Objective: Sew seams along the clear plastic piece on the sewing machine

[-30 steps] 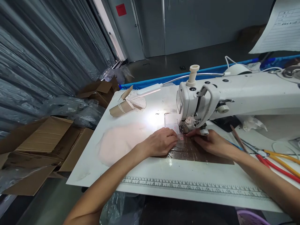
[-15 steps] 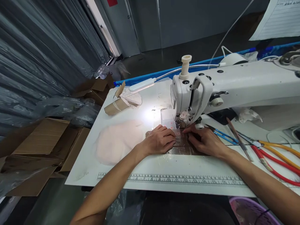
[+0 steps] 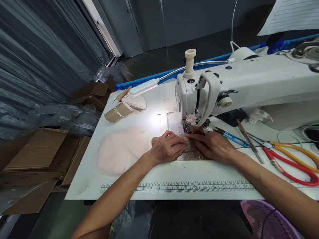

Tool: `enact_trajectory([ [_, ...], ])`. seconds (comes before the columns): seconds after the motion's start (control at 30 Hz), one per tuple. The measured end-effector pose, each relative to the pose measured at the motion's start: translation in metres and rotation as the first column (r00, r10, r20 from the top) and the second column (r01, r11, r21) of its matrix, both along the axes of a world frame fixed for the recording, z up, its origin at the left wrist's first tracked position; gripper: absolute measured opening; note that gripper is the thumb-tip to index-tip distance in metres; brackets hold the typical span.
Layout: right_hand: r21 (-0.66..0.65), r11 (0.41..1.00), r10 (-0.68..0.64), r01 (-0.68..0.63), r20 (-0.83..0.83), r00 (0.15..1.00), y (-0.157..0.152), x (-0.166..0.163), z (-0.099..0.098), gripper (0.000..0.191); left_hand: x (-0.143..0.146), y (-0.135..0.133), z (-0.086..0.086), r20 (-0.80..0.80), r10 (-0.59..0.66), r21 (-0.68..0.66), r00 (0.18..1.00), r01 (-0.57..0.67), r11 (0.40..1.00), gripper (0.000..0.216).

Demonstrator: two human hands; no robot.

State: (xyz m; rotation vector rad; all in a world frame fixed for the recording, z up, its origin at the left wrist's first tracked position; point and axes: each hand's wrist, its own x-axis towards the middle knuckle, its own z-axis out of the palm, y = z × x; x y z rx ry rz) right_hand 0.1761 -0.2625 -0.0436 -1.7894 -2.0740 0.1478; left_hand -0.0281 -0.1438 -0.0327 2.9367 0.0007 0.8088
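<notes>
My left hand [image 3: 167,147] and my right hand [image 3: 211,145] lie side by side on a brown patch [image 3: 189,154] of the white sewing table [image 3: 174,176], right in front of the needle of a white sewing machine [image 3: 236,89]. The fingers of both hands are curled and pressed down on a small clear piece with pink marks [image 3: 179,132] that runs under the presser foot. The fingertips nearly meet over it. What lies under the palms is hidden.
A pale pink fabric piece [image 3: 119,152] lies to the left; a cardboard roll with lace [image 3: 124,108] sits behind it. Scissors with red and yellow handles [image 3: 294,162] and blue snips [image 3: 235,138] lie to the right. Cardboard boxes [image 3: 37,159] stand on the floor to the left, a purple basket [image 3: 269,222] below.
Both hands have drawn closer together and slid leftward on the brown patch, staying on the clear piece at the needle. The camera has tilted down and moved a little.
</notes>
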Motion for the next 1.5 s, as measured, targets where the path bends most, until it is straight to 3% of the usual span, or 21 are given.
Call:
enact_trajectory([
  [0.37, -0.017, 0.999, 0.049, -0.049, -0.020, 0.999, 0.001, 0.001, 0.002, 0.039, -0.002, -0.002, 0.001, -0.121, -0.001, 0.004, 0.993, 0.001, 1.000, 0.016],
  [0.63, 0.035, 0.990, 0.134, -0.136, 0.051, 0.990, -0.002, 0.004, -0.002, 0.037, 0.000, 0.003, 0.016, -0.228, -0.103, 0.004, 0.968, 0.106, 0.994, 0.021],
  [1.13, 0.056, 0.995, 0.073, -0.086, 0.197, 0.978, -0.002, -0.008, 0.007, 0.040, 0.002, 0.011, 0.012, -0.204, -0.138, -0.089, 0.969, 0.122, 0.989, 0.027],
  [1.5, 0.064, 0.997, 0.017, -0.032, 0.223, 0.975, -0.001, -0.011, 0.003, 0.043, 0.001, 0.008, 0.013, -0.250, -0.086, -0.017, 0.965, 0.084, 0.996, 0.029],
])
